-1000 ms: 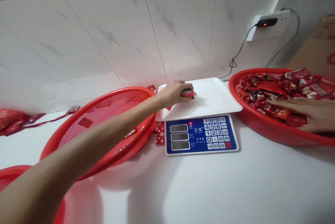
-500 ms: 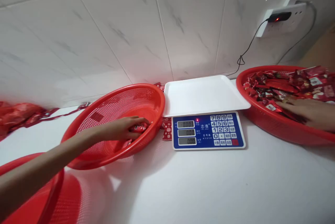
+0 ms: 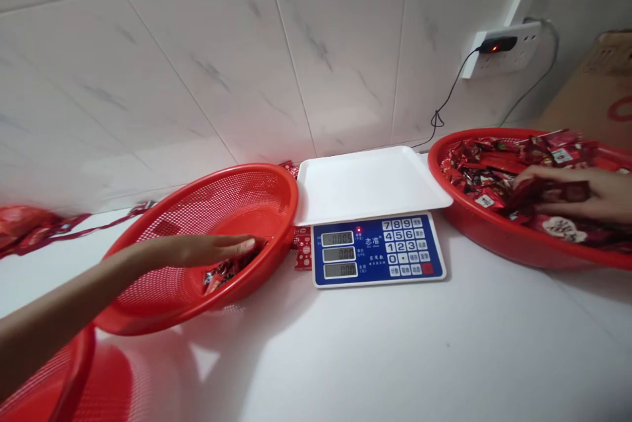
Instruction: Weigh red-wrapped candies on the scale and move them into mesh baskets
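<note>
My left hand [image 3: 222,249] reaches into the middle red mesh basket [image 3: 162,307], palm down, its fingers stretched out and open. Below the fingers lie several small wrapped packets [image 3: 217,277], red and dark, against the basket's near right side. At the right, my right hand [image 3: 587,193] is in a second red basket [image 3: 494,234] heaped with shiny red wrapped packets [image 3: 486,178]. Its fingers are closed around a dark red wrapped packet [image 3: 557,191]; whether more are under the hand I cannot tell.
Between the baskets stands a digital scale [image 3: 378,251] with a bare white tray [image 3: 370,185] on top. A third red basket [image 3: 81,369] sits at lower left, red wrapping [image 3: 29,228] behind it. A wall socket [image 3: 526,47] and cardboard box [image 3: 592,89] are at the back right.
My left hand has let go of the red packets, which now lie in the middle basket, and its fingers have straightened. My right hand has closed on a packet. The view has shifted slightly right.
</note>
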`<state>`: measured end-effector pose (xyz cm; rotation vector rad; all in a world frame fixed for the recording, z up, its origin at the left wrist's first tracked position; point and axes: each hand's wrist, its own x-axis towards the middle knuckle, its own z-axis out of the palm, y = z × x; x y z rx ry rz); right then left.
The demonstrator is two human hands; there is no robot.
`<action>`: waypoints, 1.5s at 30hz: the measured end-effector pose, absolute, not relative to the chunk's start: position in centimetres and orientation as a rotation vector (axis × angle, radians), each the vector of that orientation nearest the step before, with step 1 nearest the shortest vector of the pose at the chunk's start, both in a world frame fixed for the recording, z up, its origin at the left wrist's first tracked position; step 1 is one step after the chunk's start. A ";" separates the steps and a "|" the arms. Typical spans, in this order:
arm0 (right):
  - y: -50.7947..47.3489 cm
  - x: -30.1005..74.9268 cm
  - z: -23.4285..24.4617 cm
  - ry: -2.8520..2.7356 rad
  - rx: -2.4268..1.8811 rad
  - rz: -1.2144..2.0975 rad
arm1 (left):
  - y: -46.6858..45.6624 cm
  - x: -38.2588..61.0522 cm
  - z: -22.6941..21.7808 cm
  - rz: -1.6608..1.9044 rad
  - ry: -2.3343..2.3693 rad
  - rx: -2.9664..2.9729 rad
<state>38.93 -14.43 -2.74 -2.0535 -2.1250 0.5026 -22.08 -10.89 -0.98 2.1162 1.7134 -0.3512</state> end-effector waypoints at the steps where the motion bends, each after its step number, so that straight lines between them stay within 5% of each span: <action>1: -14.4 39.1 -2.1 -2.048 -2.026 0.525 | -10.7 -21.8 -0.1 -0.280 1.693 2.157; 7: -12.9 33.4 4.7 -1.570 -1.797 0.326 | -8.7 -11.4 9.4 0.707 1.550 2.661; 11: -10.0 27.5 7.6 -1.647 -1.508 0.417 | -8.9 -1.4 14.4 0.932 1.343 2.627; 18: -6.6 19.1 4.2 -1.972 -1.390 0.728 | -11.1 2.8 12.0 1.557 0.770 2.198; 29: -5.3 16.5 0.2 -2.140 -1.313 0.721 | -7.4 -1.8 1.9 1.254 1.090 2.061; 39: -5.2 15.7 2.1 -2.203 -1.485 0.624 | -5.8 -2.4 1.0 1.092 1.147 2.055; 45: -6.3 21.6 5.0 -2.261 -1.856 0.177 | -6.5 -3.7 1.5 1.253 1.255 2.080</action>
